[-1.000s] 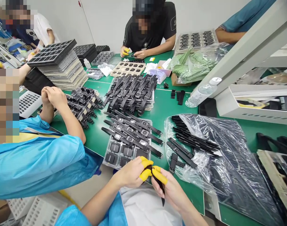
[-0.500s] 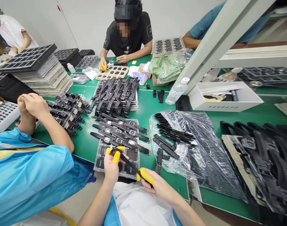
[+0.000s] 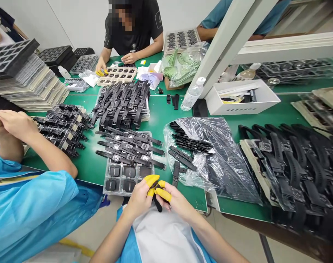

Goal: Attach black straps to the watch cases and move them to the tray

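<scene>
Yellow covers sit on some fingers of my left hand [image 3: 141,195] and my right hand [image 3: 175,199], which meet close together in front of my lap. Between them both hands pinch a black watch strap [image 3: 157,204]; its free end hangs below the fingers. Whether a watch case is attached is hidden by my fingertips. Just beyond my hands, a clear tray [image 3: 107,187] holds square black watch cases [image 3: 128,171] in compartments. Across its far part lie several black watches with straps [image 3: 130,157].
More strapped watches [image 3: 122,102] are piled farther back. To the right are a plastic bag [image 3: 223,164] with black straps, a bottle [image 3: 193,95], a white box [image 3: 237,107] and stacked watch trays [image 3: 254,160]. A co-worker's blue sleeve [image 3: 43,204] is close on the left.
My hands have come together, where before the strap stretched between them. My left hand moved right and slightly down. The view has shifted, so the table's contents appear farther left.
</scene>
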The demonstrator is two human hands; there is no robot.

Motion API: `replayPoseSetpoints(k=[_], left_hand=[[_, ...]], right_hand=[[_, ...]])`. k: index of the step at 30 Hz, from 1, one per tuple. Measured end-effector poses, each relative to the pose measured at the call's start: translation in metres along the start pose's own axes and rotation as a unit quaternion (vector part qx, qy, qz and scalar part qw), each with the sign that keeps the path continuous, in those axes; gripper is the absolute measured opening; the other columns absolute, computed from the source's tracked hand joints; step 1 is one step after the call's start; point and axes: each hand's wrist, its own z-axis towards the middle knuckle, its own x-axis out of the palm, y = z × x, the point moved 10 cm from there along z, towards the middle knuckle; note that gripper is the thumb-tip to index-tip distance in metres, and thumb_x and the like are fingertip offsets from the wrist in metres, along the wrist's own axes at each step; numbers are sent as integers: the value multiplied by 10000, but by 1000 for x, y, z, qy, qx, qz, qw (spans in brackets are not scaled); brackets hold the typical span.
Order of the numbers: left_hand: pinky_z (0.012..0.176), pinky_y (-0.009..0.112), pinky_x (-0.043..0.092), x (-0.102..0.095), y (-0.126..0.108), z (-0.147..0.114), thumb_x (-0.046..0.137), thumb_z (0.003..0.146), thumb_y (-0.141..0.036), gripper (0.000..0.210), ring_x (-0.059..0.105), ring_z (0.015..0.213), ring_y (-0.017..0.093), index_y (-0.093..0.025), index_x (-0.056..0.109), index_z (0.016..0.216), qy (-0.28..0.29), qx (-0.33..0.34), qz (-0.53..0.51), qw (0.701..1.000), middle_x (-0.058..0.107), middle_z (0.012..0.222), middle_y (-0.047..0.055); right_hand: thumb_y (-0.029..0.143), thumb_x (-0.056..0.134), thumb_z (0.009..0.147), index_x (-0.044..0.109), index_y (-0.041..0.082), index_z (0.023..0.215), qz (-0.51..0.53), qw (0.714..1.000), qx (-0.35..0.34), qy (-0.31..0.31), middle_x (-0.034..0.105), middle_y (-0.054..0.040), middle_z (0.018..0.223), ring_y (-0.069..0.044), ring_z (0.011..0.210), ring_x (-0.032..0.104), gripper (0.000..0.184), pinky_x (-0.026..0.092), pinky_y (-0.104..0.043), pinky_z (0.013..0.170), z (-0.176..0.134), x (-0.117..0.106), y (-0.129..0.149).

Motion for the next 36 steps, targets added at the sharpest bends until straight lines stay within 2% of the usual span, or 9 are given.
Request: replayPoseSetpoints(k=[5,8,15,22,29,32,36], left_hand=[[1108,425,548,4,-6,0,425,968,-67,519,613,1312,235,-220,570,1443,56,27,67,996,630,1383,122],[1070,408,571,3,-8,0,419,980,-79,521,632,1269,234,-231,551,1461,71,46,88,993,625,1365,121],[1072,413,561,-7,-9,1,435,989,-79,476,641,1241,237,-216,554,1429,0,47,34,998,653,1312,125],[1101,423,547,-4,-11,1,422,955,-47,579,616,1285,237,-241,514,1493,38,47,50,997,616,1381,114],[1119,408,534,-4,-13,1,414,951,-45,583,598,1320,235,-234,518,1492,41,66,51,996,608,1406,112],[1105,400,540,-1,-15,2,418,984,-78,517,606,1308,233,-226,541,1464,42,70,46,996,621,1381,116],[1067,395,556,-9,-17,4,428,1037,-131,426,637,1256,225,-213,556,1434,-6,67,15,998,652,1329,126]], right_hand=[[644,709,855,528,208,836,8,999,38,36,529,78,531,-57,399,309,472,207,-225,414,-2,4,-8],[623,710,855,539,206,827,38,998,42,37,493,92,489,-56,385,273,451,197,-225,407,0,5,-11],[558,746,839,511,228,847,130,991,24,-12,432,118,474,-60,385,234,405,199,-207,398,3,-2,-8],[516,689,888,550,207,828,71,996,22,55,512,78,517,-66,398,315,344,228,-228,422,2,11,-5],[473,687,894,552,206,814,71,995,20,61,514,73,508,-74,401,321,309,225,-237,428,-1,9,-3],[468,679,901,562,206,819,81,996,12,44,507,75,496,-79,400,317,299,235,-242,434,-2,6,-5],[471,684,894,551,217,830,120,993,8,-9,479,91,476,-82,393,286,294,219,-239,425,-3,-2,-8]])
